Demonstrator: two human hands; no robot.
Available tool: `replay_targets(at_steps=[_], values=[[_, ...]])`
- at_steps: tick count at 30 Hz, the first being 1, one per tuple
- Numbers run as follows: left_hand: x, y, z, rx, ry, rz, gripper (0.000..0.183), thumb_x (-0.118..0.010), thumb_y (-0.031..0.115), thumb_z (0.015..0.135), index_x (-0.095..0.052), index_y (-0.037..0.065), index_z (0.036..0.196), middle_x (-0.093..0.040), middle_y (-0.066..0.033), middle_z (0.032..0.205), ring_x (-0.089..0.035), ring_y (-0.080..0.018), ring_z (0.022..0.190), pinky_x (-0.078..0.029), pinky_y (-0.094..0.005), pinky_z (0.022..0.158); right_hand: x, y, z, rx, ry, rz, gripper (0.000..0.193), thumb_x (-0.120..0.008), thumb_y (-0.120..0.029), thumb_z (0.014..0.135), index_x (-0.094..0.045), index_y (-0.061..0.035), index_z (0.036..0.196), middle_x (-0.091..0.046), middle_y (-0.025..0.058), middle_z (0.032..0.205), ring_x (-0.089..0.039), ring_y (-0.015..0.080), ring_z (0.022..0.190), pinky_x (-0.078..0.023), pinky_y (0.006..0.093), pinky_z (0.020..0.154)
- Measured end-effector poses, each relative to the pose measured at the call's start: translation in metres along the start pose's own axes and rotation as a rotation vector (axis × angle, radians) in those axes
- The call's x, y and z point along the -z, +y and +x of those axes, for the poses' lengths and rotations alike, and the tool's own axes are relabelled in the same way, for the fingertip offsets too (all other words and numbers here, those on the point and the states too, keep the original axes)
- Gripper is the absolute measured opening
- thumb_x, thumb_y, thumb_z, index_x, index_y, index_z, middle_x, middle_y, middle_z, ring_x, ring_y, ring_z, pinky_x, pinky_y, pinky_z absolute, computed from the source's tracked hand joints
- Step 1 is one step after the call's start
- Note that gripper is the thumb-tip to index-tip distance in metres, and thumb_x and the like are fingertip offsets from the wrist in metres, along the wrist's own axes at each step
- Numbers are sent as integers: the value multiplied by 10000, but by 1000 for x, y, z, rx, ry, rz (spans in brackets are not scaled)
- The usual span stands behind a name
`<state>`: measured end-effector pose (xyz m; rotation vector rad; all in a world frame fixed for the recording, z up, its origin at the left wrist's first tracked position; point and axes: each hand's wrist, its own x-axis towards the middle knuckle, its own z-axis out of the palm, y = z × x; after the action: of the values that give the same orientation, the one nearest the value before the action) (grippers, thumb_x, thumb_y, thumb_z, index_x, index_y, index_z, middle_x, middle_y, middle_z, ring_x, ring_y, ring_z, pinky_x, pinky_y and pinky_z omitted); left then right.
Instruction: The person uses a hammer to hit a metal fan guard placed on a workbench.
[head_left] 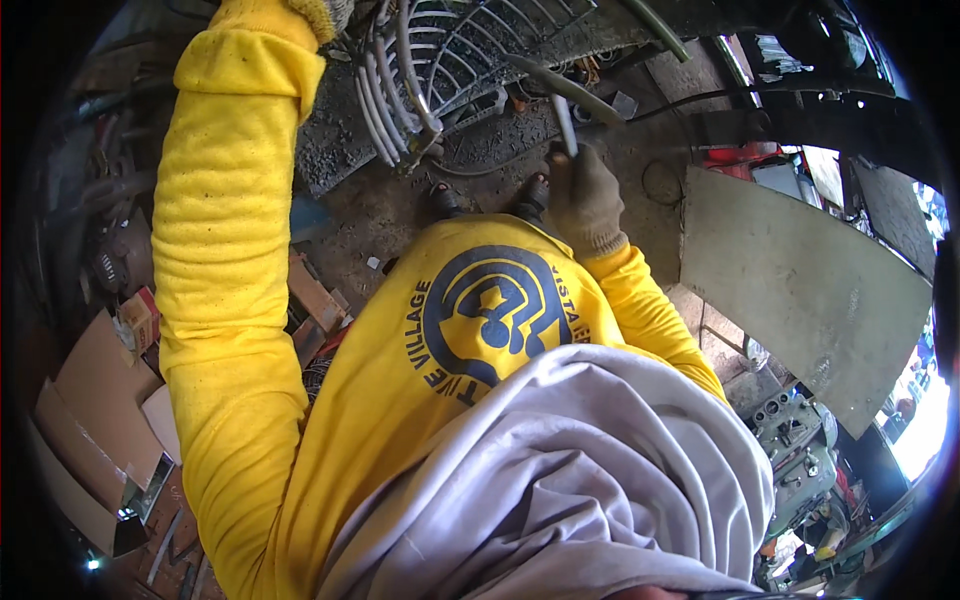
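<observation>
Yellow sleeves [225,220], two, right hand [585,197] gripping one hammer [564,118]

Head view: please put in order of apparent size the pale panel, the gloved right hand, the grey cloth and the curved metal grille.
1. Grey cloth
2. Pale panel
3. Curved metal grille, partly cut off
4. Gloved right hand
The cloth is nearest the camera, so its real size is unsure.

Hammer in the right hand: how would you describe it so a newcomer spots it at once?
From the yellow shirt mid-picture, follow its right sleeve up to the gloved right hand. Rising from that fist is the hammer, a pale handle meeting a long, narrow head. Unlike the curved metal bars to its left, it forms a T shape.
</observation>
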<state>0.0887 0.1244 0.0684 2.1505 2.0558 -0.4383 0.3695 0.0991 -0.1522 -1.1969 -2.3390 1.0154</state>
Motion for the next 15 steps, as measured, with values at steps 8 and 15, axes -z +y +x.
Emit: replay_targets(at_steps=[8,15], values=[[24,22,-18,475,-169,-523,292,-500,130,1004,-667,61,1233,-724,-98,975,-693,-224,809,-560,-341,760,1,13,-2,-5,82,169,173,-601,-225,965,-621,-56,940,-667,204,786,-663,434,754,-515,464,656],[-30,-26,-87,509,176,-1165,276,-556,165,989,-675,52,1211,-714,-110,1034,-684,-213,856,-562,-332,826,10,39,-20,-116,252,315,192,-545,-172,988,-678,-34,1003,-684,147,774,-674,251,665,-501,373,611]])
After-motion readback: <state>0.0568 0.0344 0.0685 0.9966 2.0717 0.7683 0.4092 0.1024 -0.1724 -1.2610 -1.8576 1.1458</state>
